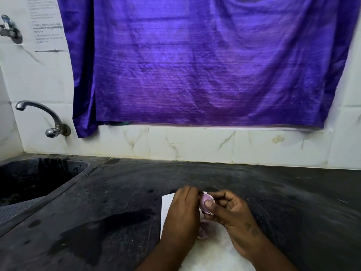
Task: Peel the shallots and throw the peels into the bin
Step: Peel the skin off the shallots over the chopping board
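While both hands are raised just above a white board, a shallot (205,201) sits pinched between them, pale pink with a flap of skin curling off its lower side. Right hand (229,210): closed on the shallot, thumb pressed flat on its near face and the other fingers curled behind it. Left hand (184,208): back turned to the camera, fingertips bent in against the shallot's left side; how tightly they grip cannot be told, as the fingertips are hidden behind the knuckles. Directly below the hands, loose pinkish peels (203,230) lie on the board (213,253), partly covered by the left wrist. The board rests on a dark stone counter (283,188), near its front edge; a wet patch (105,229) darkens the counter to the left of the board. Further left, a black sink (35,178) is set into the counter, with a curved metal tap (42,116) mounted on the tiled wall (195,143) above it. A purple cloth (205,61) hangs across the wall behind the counter, its lower edge ending above the bottom row of tiles. A printed paper notice (47,22) is fixed to the wall at upper left; its text is too blurred to read.
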